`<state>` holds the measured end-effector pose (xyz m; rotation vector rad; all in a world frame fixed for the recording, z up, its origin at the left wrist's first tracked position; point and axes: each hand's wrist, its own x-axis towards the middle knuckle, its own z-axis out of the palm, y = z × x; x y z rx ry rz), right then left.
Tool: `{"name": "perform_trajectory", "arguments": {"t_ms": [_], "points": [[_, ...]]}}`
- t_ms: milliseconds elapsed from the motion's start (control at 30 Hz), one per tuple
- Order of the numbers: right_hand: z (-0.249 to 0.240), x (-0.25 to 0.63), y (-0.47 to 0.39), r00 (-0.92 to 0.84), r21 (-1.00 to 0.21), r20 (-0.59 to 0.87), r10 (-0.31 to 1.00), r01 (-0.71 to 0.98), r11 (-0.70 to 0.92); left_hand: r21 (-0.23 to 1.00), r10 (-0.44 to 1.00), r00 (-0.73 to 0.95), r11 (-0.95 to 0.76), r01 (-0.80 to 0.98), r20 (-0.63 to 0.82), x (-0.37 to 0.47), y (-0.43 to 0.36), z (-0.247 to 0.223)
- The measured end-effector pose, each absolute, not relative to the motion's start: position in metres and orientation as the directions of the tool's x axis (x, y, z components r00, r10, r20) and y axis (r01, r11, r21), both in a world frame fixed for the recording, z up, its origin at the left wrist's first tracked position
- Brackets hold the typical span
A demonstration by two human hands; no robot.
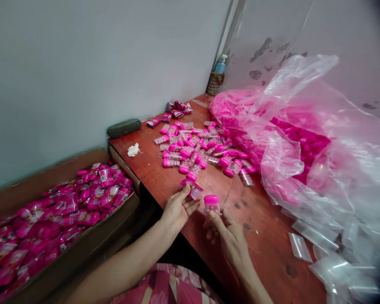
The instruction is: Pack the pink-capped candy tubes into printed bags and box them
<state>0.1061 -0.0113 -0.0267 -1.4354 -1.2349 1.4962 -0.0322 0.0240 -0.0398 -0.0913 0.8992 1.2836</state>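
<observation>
Between the thumb and fingers of my left hand (179, 207) is a pink printed label sleeve (192, 190), held above the table's near edge. My right hand (226, 232) grips a small clear container (212, 203) with a bright pink cap, pale pink balls showing inside it. The container is upright, cap up, just right of the sleeve and apart from it. Beyond both hands lies a loose pile of similar pink-capped containers (193, 147). More folded pink printed pieces (180, 109) are stacked behind that pile.
A cardboard box (114, 226) full of pink-labelled packs stands at the left. A large clear plastic bag (281, 143) of pink pieces covers the table's right side, with clear plastic sleeves (300, 247) below. A dark case (124, 128) and crumpled white tissue (133, 150) lie at the table's left.
</observation>
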Motion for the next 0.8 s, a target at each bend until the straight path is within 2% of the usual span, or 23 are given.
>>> {"name": "perform_trajectory", "arguments": {"t_ms": [300,567,700,800], "points": [[-0.037,0.095,-0.011,-0.124,-0.955,-0.288,0.950,0.106,-0.276,0.463,0.856,0.010,0.290,-0.838,-0.518,-0.026,0.017,-0.039],[-0.040,0.090,-0.011,-0.183,-0.960,-0.278,0.943,0.020,-0.279,0.504,0.904,0.094,0.317,-0.803,-0.417,-0.027,0.017,-0.032],[-0.043,0.090,-0.012,-0.139,-0.972,-0.234,0.962,0.069,-0.227,0.588,0.901,0.152,0.386,-0.711,-0.407,-0.025,0.016,-0.031],[-0.043,0.090,-0.013,-0.064,-0.964,-0.201,0.977,0.188,-0.186,0.647,0.904,0.126,0.385,-0.658,-0.410,-0.025,0.017,-0.031]]}}
